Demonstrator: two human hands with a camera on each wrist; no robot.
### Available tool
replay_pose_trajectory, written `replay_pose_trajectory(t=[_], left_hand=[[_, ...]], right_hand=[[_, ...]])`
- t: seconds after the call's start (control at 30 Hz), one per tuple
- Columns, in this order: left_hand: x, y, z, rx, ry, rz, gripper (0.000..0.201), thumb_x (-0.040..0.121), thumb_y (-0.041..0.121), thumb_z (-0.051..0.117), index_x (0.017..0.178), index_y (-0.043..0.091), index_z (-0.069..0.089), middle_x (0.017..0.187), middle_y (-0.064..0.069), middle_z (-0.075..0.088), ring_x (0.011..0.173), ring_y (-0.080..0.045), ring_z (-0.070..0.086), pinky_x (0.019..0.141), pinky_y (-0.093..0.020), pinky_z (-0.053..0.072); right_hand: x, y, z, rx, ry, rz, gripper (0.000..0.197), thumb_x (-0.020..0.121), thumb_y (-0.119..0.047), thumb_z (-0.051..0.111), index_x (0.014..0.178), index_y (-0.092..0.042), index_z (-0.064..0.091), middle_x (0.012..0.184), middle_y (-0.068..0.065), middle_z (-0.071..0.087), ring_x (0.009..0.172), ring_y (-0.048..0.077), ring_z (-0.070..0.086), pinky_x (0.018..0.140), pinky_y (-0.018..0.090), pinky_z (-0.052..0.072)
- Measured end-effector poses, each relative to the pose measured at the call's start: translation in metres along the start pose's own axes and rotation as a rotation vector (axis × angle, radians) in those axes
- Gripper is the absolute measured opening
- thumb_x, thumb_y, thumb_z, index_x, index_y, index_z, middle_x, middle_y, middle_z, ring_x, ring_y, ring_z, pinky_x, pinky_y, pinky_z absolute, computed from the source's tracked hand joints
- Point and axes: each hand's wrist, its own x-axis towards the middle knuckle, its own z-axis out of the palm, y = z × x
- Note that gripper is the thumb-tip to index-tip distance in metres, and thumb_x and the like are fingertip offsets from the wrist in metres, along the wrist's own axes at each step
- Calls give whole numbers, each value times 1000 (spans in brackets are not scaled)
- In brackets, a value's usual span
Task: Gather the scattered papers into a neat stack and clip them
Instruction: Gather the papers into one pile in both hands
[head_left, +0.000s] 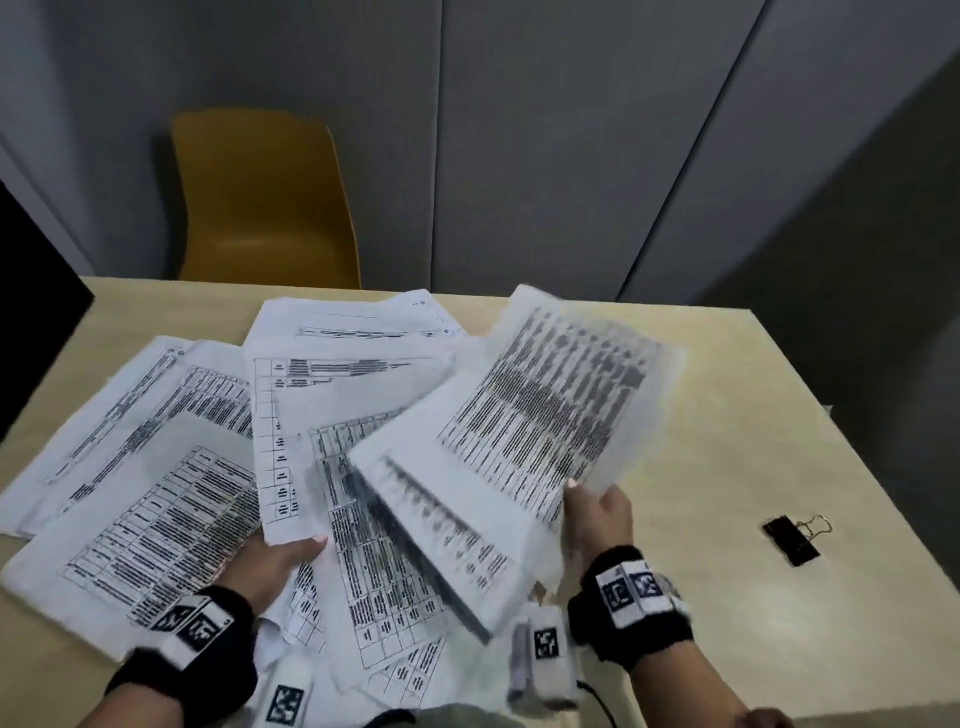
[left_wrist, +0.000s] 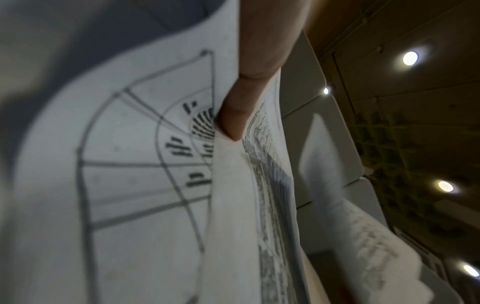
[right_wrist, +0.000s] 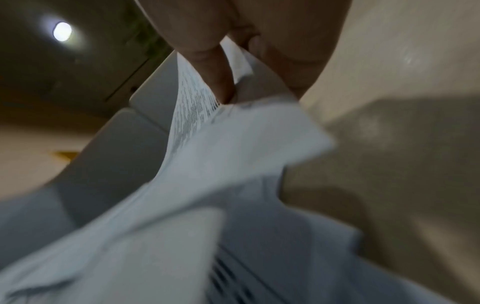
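Note:
Several printed sheets (head_left: 156, 493) lie fanned and overlapping across the beige table (head_left: 727, 415). My right hand (head_left: 587, 499) pinches the lower right edge of a few sheets (head_left: 519, 415) and holds them lifted and tilted above the pile; they are blurred. In the right wrist view, the fingers (right_wrist: 218, 78) clamp that bundle's (right_wrist: 233, 148) corner. My left hand (head_left: 306, 548) reaches into the middle of the pile, thumb on top, fingers hidden under a sheet. The left wrist view shows a finger (left_wrist: 233, 117) tucked between two sheets (left_wrist: 130, 185). A black binder clip (head_left: 792, 538) lies at the right, untouched.
A yellow chair (head_left: 265, 202) stands behind the table's far edge against grey wall panels. A dark object (head_left: 31, 291) sits at the far left corner. Bare tabletop lies to the right of the papers, around the clip.

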Motion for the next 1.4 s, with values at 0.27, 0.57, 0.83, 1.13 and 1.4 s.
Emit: replay_pose_trajectory(t=[0.27,0.57,0.83,1.13,1.4], left_hand=[[-6,15,11,-29,-50,13,33,91,13,52,122,2,55,126,-7,57,107,-23,53,97,-38,36],[10,17,16,7,-153,155,24,81,11,65,105,12,64,104,-3,70,99,-18,64,89,-31,46],[34,-22,-58,198,452,203,50,85,19,63,130,26,44,126,-3,55,107,-28,55,72,-34,56],[46,-57,-69,877,284,-128,77,88,60,36,148,35,-7,156,-9,-21,143,-39,-14,113,-58,1],[60,-33,-49,763,325,234,76,88,43,54,148,36,8,159,-2,-6,146,-27,-6,113,-55,-2]], right_hand=[[7,19,-4,95,-308,146,79,57,-8,84,125,-3,44,102,14,69,79,24,68,69,33,55],[15,40,-14,-126,-366,287,68,37,-26,93,94,-1,66,96,25,71,86,36,64,88,52,47],[15,39,-20,-228,-269,222,16,78,-4,69,88,6,61,68,14,64,57,26,62,53,25,49],[11,33,-18,-151,-341,302,32,76,-9,69,102,7,57,64,18,69,56,31,67,64,43,57],[5,25,-24,-74,-421,435,17,76,-11,63,84,4,61,53,20,65,37,30,60,38,30,51]])
